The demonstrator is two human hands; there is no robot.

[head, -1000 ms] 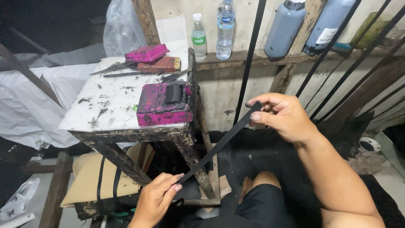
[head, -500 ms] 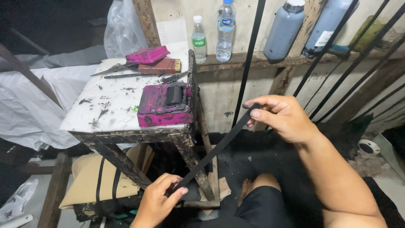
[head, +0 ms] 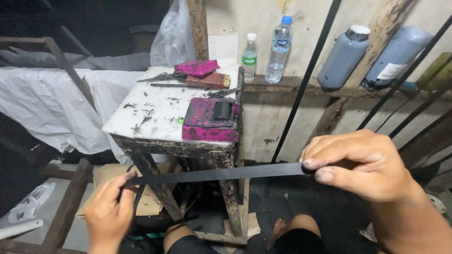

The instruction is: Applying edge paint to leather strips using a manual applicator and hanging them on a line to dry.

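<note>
since a second ago the black strap (head: 216, 175) has swung from a steep slant to nearly level, pulled taut between both hands. left hand (head: 109, 214) and right hand (head: 360, 164) pinch its ends, well apart, below the stained table (head: 155, 110).

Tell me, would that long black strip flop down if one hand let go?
Probably yes. The black strip looks thin and flat, and it runs straight only because the left hand and right hand pinch its ends. Past the left hand it already curves downward, so it seems bendy. It likely weighs little, since fingertips alone hold it.
</note>
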